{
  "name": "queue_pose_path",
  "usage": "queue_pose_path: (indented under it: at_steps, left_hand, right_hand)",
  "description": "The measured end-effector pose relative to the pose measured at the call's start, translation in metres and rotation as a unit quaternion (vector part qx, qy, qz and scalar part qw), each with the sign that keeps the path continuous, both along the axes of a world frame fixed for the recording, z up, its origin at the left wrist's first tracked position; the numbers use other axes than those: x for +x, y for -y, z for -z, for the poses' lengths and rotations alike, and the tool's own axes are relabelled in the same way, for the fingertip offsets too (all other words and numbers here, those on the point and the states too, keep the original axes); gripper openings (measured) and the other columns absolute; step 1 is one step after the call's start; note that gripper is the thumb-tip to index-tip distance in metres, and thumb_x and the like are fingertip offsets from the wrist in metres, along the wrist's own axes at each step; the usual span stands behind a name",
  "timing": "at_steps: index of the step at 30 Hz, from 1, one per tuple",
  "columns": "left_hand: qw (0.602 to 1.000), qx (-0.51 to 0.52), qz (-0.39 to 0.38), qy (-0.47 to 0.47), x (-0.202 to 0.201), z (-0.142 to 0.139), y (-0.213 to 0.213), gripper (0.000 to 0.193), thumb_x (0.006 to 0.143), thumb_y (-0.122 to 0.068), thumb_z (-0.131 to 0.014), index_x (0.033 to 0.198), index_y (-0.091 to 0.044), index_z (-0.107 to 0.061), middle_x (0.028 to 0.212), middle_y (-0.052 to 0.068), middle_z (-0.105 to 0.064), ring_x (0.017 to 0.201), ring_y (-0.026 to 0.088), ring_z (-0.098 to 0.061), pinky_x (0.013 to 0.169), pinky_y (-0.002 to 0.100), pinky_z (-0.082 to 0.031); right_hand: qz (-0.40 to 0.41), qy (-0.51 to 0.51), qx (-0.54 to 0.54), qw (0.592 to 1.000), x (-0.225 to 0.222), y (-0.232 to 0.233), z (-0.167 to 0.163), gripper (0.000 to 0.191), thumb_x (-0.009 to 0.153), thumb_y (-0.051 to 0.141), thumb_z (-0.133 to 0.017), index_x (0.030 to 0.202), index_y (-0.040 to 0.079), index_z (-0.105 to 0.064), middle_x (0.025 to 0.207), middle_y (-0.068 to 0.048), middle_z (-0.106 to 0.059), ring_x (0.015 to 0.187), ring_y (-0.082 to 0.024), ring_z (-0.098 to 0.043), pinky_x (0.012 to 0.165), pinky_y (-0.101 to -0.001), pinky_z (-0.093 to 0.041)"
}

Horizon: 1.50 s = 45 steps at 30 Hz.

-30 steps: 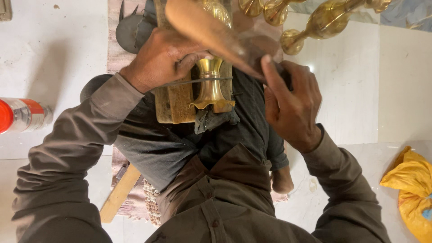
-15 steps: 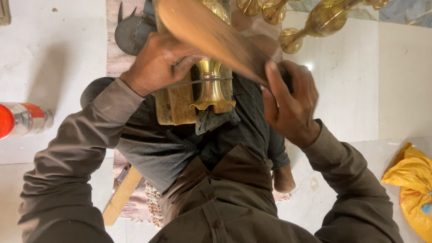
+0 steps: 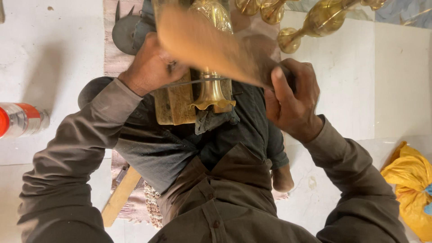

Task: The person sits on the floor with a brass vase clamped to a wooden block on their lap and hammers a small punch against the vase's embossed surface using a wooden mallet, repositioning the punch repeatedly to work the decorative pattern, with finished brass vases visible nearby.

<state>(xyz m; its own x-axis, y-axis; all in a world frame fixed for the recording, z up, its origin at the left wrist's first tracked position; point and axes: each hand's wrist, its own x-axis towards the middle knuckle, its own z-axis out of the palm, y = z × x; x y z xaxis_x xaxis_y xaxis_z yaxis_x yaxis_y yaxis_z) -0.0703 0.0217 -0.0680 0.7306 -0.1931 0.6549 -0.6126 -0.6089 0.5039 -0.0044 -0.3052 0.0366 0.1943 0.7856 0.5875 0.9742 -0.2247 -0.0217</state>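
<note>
- The right hand [image 3: 292, 99] has its grip clamped on one end of a flat wooden tool [image 3: 211, 45], which slants up and to the left across the view and is blurred.
- The left hand [image 3: 150, 67] presses down on the top of a wooden block [image 3: 173, 105]; its grip looks curled around something small, but the fingers are partly hidden by the blurred tool, so I cannot tell whether it is clamped on anything.
- A brass piece [image 3: 211, 90] with a flared foot lies along the block, between the two hands, its foot pointing toward the person's body. Its upper part runs under the wooden tool.
- A thin metal rod [image 3: 198, 82] crosses the brass piece just above the flared foot, reaching from the left hand.
- A dark cloth [image 3: 216, 119] sits bunched right under the brass foot, on the person's lap.
- More brass stands [image 3: 315, 22] lie on the white floor [image 3: 351, 81] at the top right, well apart from the hands.
- A clear bottle with a red band [image 3: 20, 119] lies at the left edge.
- A yellow bag [image 3: 409, 184] sits at the right edge.
- A woven mat [image 3: 114, 40] and a wooden stick [image 3: 120, 195] lie beneath the person.
</note>
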Motion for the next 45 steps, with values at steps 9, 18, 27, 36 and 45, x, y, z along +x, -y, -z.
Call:
queue_pose_path:
  at_steps: [9, 18, 27, 36, 45]
  left_hand:
    - [0.994, -0.012, -0.034, -0.099, -0.004, 0.004, 0.003, 0.029, 0.097, -0.007, -0.074, 0.126, -0.009, -0.072, 0.114, 0.013, -0.076, 0.103, 0.025, -0.074, 0.093, 0.042, -0.063]
    - [0.999, 0.025, -0.031, -0.014, -0.005, 0.004, 0.001, 0.034, 0.097, -0.003, -0.072, 0.131, -0.003, -0.070, 0.125, 0.017, -0.071, 0.112, 0.029, -0.070, 0.101, 0.044, -0.060]
    - [0.997, -0.067, -0.003, -0.048, -0.006, -0.003, 0.007, 0.018, 0.100, -0.003, -0.072, 0.118, -0.005, -0.073, 0.112, 0.013, -0.076, 0.104, 0.024, -0.074, 0.093, 0.039, -0.062]
    - [1.000, -0.004, -0.024, 0.003, -0.001, -0.003, 0.008, 0.018, 0.104, -0.006, -0.073, 0.122, -0.006, -0.072, 0.112, 0.012, -0.075, 0.101, 0.023, -0.075, 0.093, 0.037, -0.065]
    - [0.998, -0.040, -0.037, -0.008, -0.005, -0.006, 0.013, 0.029, 0.103, -0.006, -0.074, 0.131, -0.004, -0.068, 0.120, 0.014, -0.073, 0.108, 0.025, -0.074, 0.092, 0.037, -0.064]
  right_hand:
    - [0.059, 0.042, -0.119, 0.990, 0.007, 0.000, 0.002, 0.053, 0.114, 0.003, -0.064, 0.161, 0.019, -0.048, 0.112, -0.012, -0.059, 0.090, -0.021, -0.058, 0.075, -0.0367, -0.050]
    - [0.020, 0.038, -0.069, 0.997, 0.013, -0.005, 0.004, 0.052, 0.107, 0.006, -0.062, 0.156, 0.020, -0.050, 0.111, -0.016, -0.061, 0.083, -0.022, -0.055, 0.069, -0.0376, -0.046]
    - [-0.013, 0.051, -0.023, 0.998, 0.004, -0.015, -0.011, 0.060, 0.116, 0.003, -0.060, 0.167, 0.025, -0.038, 0.116, -0.012, -0.057, 0.095, -0.022, -0.058, 0.080, -0.0364, -0.051]
    - [0.048, 0.058, -0.148, 0.986, 0.004, -0.012, -0.016, 0.062, 0.115, 0.008, -0.063, 0.168, 0.026, -0.036, 0.114, -0.013, -0.058, 0.092, -0.024, -0.057, 0.073, -0.0366, -0.046]
    - [-0.021, 0.082, -0.022, 0.996, 0.015, -0.013, 0.003, 0.064, 0.117, 0.000, -0.057, 0.170, 0.026, -0.032, 0.116, -0.011, -0.057, 0.092, -0.021, -0.055, 0.074, -0.0347, -0.048]
